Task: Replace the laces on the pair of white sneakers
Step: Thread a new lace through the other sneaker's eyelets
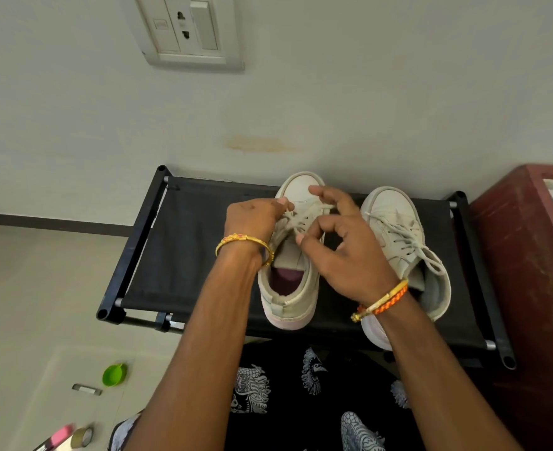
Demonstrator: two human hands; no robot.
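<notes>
Off-white lace (296, 219) is what both sets of fingers work at, low on the left sneaker (293, 255), near its toe. The left hand (252, 219) pinches a run of it between thumb and curled fingers (281, 203) at the shoe's left edge. The right hand (343, 252) hooks a crossing with forefinger and thumb, its other fingers spread above the toe cap. Whether the lace is going out or coming in I cannot tell.

That sneaker stands toe to the wall on the black fabric surface (184, 255) of a low rack, its tongue raised. The right sneaker (405, 252) sits just beside it, fully laced, loose ends trailing over its collar.

The likely trouble: a hard tug could drag the light shoe across the slack fabric, since neither hand pins it. The lace tip may also snag in an eyelet and fray.
</notes>
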